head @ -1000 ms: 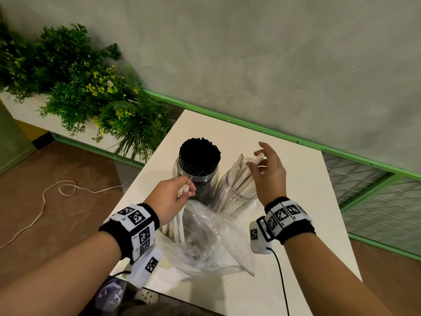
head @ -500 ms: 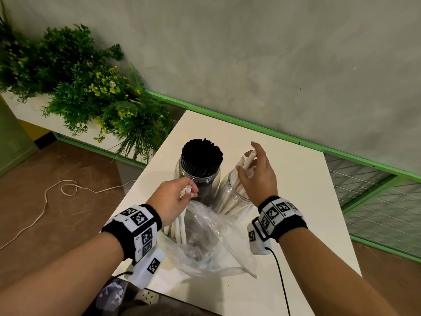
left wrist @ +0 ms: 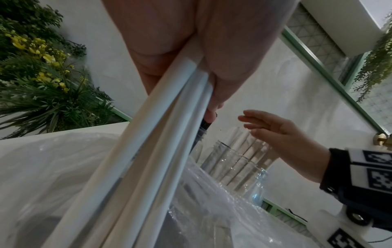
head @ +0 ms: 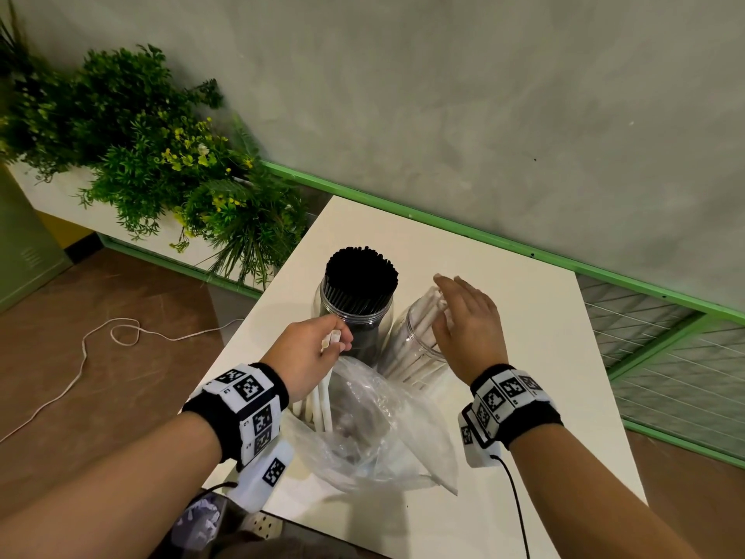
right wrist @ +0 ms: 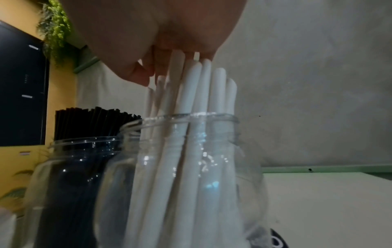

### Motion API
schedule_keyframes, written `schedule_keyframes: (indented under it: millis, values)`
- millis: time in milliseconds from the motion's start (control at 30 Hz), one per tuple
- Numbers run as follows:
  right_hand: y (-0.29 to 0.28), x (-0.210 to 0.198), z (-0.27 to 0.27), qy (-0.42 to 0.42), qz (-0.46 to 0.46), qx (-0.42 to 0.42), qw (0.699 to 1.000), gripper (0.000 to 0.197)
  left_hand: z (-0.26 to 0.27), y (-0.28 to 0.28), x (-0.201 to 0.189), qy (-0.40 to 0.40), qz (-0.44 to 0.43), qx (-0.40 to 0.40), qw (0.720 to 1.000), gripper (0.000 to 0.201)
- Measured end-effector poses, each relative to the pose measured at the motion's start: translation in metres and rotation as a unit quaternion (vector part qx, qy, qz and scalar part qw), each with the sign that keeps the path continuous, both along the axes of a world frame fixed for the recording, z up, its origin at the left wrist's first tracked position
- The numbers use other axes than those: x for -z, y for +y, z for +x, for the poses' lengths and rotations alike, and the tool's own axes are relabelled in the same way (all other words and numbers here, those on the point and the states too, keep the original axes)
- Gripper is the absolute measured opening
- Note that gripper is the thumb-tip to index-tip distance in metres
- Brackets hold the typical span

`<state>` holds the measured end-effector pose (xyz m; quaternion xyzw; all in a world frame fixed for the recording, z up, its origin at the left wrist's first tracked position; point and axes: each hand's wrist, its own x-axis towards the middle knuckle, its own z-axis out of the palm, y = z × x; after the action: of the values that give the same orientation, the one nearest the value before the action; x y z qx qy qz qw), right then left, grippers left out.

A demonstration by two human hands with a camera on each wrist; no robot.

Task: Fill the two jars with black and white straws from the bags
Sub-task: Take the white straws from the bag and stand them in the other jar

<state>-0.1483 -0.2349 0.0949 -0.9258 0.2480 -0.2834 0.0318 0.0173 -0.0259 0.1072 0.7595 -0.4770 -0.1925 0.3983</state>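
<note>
The left hand (head: 310, 349) is gripping a small bundle of white straws (left wrist: 161, 142) whose lower ends are reaching down into the clear plastic bag (head: 379, 429) lying on the white bench (head: 524, 324). The right hand (head: 467, 320), fingers straight and relaxed and holding nothing, is hovering over the tips of the white straws in the right jar (right wrist: 186, 176), with fingers touching some of them. Just beside it, the left jar (head: 354, 312) is standing packed with black straws (head: 361, 276).

Two jars stand side by side on the table (head: 524, 316): the left jar (head: 354, 312) behind my left hand (head: 306, 353), the right jar (head: 415, 344) under my right hand (head: 469, 316). The bag (head: 383, 429) lies in front of both jars, between my wrists.
</note>
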Motion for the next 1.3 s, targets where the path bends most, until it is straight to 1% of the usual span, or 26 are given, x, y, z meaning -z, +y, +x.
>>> schedule_keyframes:
  millis: [100,167,233,267,367,433,533,600,633,700,800,900,967,1033,1100,1167,1300]
  values:
    - [-0.005,0.005,-0.011,0.073,0.0,-0.02,0.997,0.052,0.0,0.0,0.0,-0.003,-0.002,-0.001,1.0,0.017]
    - [-0.01,0.005,-0.016,0.093,0.004,-0.036,0.995,0.051,0.001,0.0,0.0,-0.002,-0.001,0.0,1.0,0.017]
    - [-0.017,0.004,-0.02,0.103,-0.007,-0.021,0.994,0.052,0.0,0.0,0.0,0.002,0.001,0.0,1.0,0.017]
    - [-0.02,0.005,-0.022,0.11,0.001,-0.006,0.994,0.056,0.0,0.0,0.0,0.003,0.001,0.0,1.0,0.017]
    - [-0.027,0.006,-0.025,0.117,0.065,0.003,0.991,0.067,0.0,-0.001,0.0,-0.002,-0.002,0.0,1.0,0.017]
    - [-0.031,0.005,-0.022,0.111,0.08,-0.009,0.991,0.07,0.0,-0.001,0.0,0.0,-0.003,0.001,1.0,0.016]
    - [-0.036,-0.003,-0.012,0.089,0.119,-0.01,0.989,0.089,0.0,-0.001,0.001,-0.002,-0.002,0.0,1.0,0.015]
    - [-0.037,-0.008,-0.004,0.11,0.153,-0.004,0.982,0.095,-0.001,-0.001,0.0,-0.008,-0.001,0.002,1.0,0.015]
    - [-0.037,-0.01,0.0,0.123,0.156,-0.002,0.98,0.092,-0.001,-0.001,0.0,-0.01,-0.001,0.004,1.0,0.015]
    - [-0.034,-0.008,0.007,0.126,0.142,0.01,0.982,0.079,-0.001,-0.002,-0.001,-0.012,-0.003,0.007,1.0,0.017]
    - [-0.031,-0.006,0.012,0.076,0.103,0.039,0.991,0.061,-0.001,-0.004,0.001,-0.005,-0.002,0.007,1.0,0.018]
    - [-0.035,-0.012,0.013,-0.001,0.029,0.018,0.999,0.048,-0.002,-0.005,0.001,-0.006,-0.001,0.009,1.0,0.018]
    - [-0.039,-0.016,0.015,-0.029,-0.016,0.001,0.999,0.045,-0.002,-0.005,0.001,-0.004,-0.001,0.008,1.0,0.018]
    - [-0.042,-0.017,0.018,-0.011,-0.037,0.001,0.999,0.049,0.0,-0.005,0.001,0.003,-0.002,0.006,1.0,0.018]
    - [-0.042,-0.016,0.021,0.054,-0.03,0.022,0.998,0.057,0.0,-0.005,0.001,0.008,-0.003,0.005,1.0,0.019]
    - [-0.04,-0.015,0.024,0.116,-0.011,0.027,0.993,0.06,0.0,-0.005,0.001,0.009,-0.003,0.004,1.0,0.019]
    - [-0.036,-0.018,0.032,0.151,0.022,0.009,0.988,0.052,0.0,-0.004,0.0,0.008,-0.001,0.007,1.0,0.019]
